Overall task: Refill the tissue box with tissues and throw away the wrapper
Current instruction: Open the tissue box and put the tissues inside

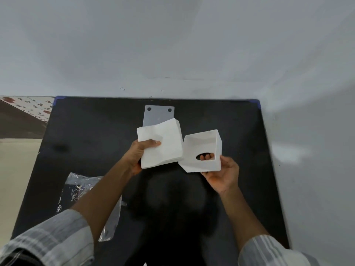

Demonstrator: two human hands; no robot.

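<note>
My left hand [141, 153] grips a thick stack of white tissues [163, 143] above the middle of the black table, thumb on top of the stack. Just to its right, my right hand [223, 172] holds the white tissue box [201, 148] from below. The box is turned with its open side toward me, and my fingertips show through the oval slot in its far face. The stack's right edge nearly touches the box's left edge. The clear plastic wrapper [82, 191] with printed markings lies flat on the table at the lower left, partly under my left forearm.
A flat grey panel with two holes [158, 114] lies on the black table [96, 121] behind the tissues, likely the box's base. A pale wall rises directly behind and to the right of the table. Patterned floor shows at the left.
</note>
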